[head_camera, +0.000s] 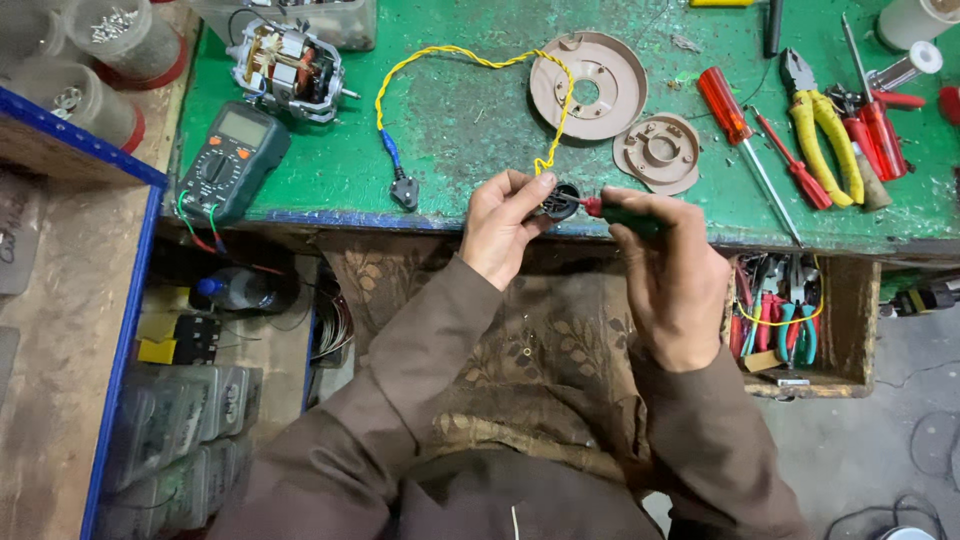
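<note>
My left hand (503, 222) grips a small round black part (560, 202) at the front edge of the green workbench (460, 120). A twisted yellow wire (450, 58) runs from that part across the bench to a black plug (404, 190). My right hand (668, 275) holds a green-handled screwdriver (625, 214), its red-collared tip pressed into the black part.
On the bench lie two round beige covers (590, 85) (658, 152), a small electric motor (288, 68), a dark multimeter (232, 160), red screwdrivers (735, 115), and yellow-handled pliers (825, 135). An open wooden box of tools (790, 320) hangs at right. Plastic jars (120, 35) stand at left.
</note>
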